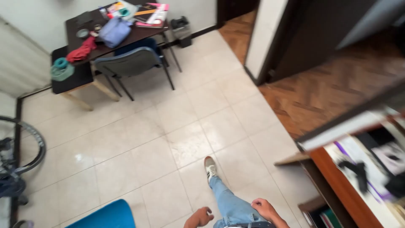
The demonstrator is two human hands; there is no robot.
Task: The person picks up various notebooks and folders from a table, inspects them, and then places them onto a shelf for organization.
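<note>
- The left hand (199,217) hangs low at the picture's bottom edge, fingers curled loosely, holding nothing.
- The right hand (265,208) rests beside the hip, fingers bent and empty, touching the jeans (230,202).
- One shoe (210,167) is planted ahead on the pale tiled floor (147,139).
- A blue seat (103,216) sits near the left hand.
- A wooden shelf (337,181) stands to the right.
- Well apart, a cluttered dark desk (139,33) with a grey chair (130,63).

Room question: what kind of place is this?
Probably a home study or workroom. A dark desk is piled with books and bags, a grey chair is pushed under it, and a bicycle wheel leans nearby.
</note>
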